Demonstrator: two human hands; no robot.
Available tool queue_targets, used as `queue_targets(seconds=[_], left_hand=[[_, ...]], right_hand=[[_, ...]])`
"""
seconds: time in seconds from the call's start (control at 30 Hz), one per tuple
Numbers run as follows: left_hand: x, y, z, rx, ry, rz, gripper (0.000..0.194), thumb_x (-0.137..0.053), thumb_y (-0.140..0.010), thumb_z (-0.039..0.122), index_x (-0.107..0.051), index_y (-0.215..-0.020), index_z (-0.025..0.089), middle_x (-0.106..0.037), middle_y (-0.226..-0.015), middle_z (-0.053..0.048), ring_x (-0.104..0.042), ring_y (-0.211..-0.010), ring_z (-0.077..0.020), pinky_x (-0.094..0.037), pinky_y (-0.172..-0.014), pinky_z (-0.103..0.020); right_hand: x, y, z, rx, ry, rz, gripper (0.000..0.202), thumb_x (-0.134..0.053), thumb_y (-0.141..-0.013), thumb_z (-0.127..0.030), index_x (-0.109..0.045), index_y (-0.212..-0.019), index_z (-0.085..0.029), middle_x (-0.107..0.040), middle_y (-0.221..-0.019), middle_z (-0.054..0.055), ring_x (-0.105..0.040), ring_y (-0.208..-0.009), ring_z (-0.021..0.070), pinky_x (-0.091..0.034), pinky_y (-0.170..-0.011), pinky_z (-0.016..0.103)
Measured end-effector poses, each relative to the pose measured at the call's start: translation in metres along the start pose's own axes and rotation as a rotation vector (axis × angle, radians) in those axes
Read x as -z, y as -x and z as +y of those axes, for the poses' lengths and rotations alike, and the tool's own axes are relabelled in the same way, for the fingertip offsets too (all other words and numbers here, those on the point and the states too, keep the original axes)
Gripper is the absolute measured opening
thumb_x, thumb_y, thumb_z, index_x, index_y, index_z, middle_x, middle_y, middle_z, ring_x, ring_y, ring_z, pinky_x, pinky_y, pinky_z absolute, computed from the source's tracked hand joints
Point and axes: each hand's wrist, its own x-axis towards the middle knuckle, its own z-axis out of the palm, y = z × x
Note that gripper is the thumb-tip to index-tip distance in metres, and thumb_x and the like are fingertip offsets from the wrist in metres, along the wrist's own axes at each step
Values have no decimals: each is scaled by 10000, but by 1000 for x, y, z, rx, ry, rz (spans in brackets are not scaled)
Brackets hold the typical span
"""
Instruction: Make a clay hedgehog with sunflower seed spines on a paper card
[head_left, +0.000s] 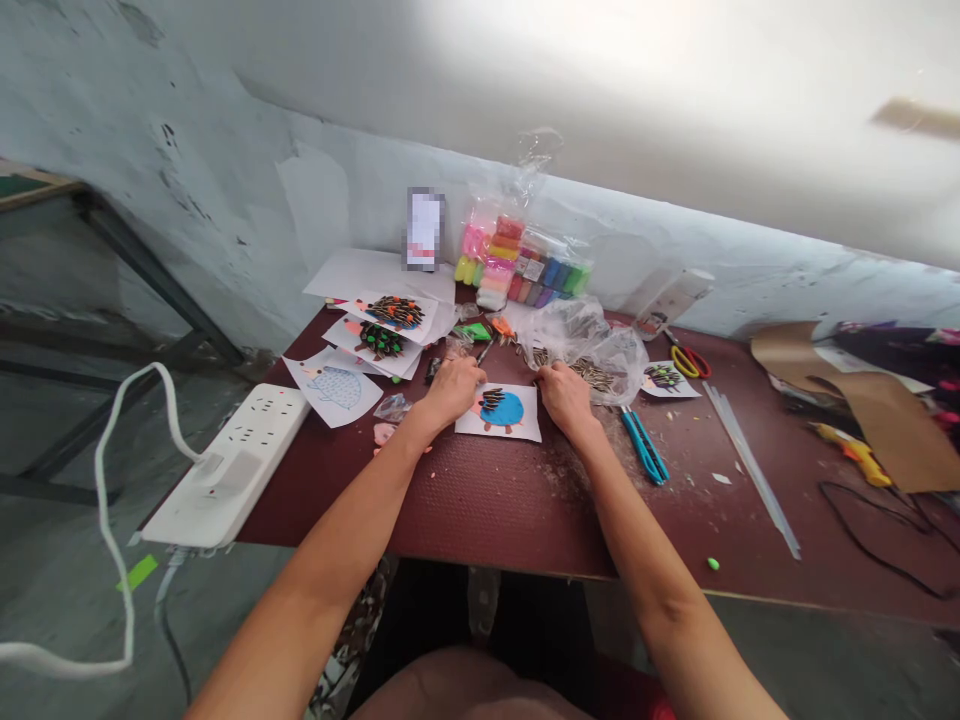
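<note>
My left hand rests at the left edge of a white card, fingers curled and closed on its upper left corner. On the card is a hedgehog with a blue clay body, pink face and feet, and a few dark striped spines at its upper left. My right hand is just beyond the card's right side, fingertips pinched together; what is between them is too small to make out. Close behind it, a clear plastic bag holds a heap of thin striped seed-like pieces.
Finished hedgehog cards and a blue drawing lie left. Coloured clay packs and a phone stand behind. A blue cutter, scissors, glue sticks and a yellow glue gun lie right; a power strip far left.
</note>
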Motion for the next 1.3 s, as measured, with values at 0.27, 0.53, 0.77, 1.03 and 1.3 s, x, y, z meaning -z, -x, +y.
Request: queue_targets(seconds=[0.27,0.53,0.77,1.03,1.3], left_hand=[[-2,0,0,-2,-3,8,367,-509,-939,91,-811,-1122,188,-719,-1113,-135,-676,-1074,-251,-503,-925,-361],[2,0,1,1,15,-8,379,-474,-963,89,-810,-1111,183,-720,-1119,-133,-676,-1078,-244,-506,-932,-363],[0,1,0,-4,-1,9,340,-518,-953,108,-808,-1118,173,-718,-1107,-143,-684,-1078,-256,-507,-936,-362],[0,1,0,0,-1,14,321,-543,-942,111,-809,-1107,181,-719,-1107,-142,-680,-1070,-261,-498,-929,-367],[4,2,2,2,9,0,314,-540,-942,113,-809,-1095,169,-723,-1133,-143,-676,-1077,-259,-492,-944,-371]], right_hand=[[4,17,-1,-56,-261,176,342,-406,-1052,-247,-710,-1200,-192,-699,-1166,123,-648,-988,233,-436,-790,289],[-2,52,-29,203,-726,235,277,-510,-965,-187,-775,-1046,-191,-747,-1023,79,-668,-871,178,-480,-807,263],[-8,62,-50,197,-638,202,195,-568,-969,-221,-761,-942,-211,-766,-974,55,-670,-854,186,-450,-770,262],[-13,65,-62,177,-478,183,253,-518,-1015,-215,-770,-1037,-237,-734,-1052,62,-665,-890,174,-428,-746,242],[-20,62,-66,149,-463,207,217,-549,-1010,-238,-764,-1039,-228,-708,-1052,68,-652,-897,179,-437,-738,250]])
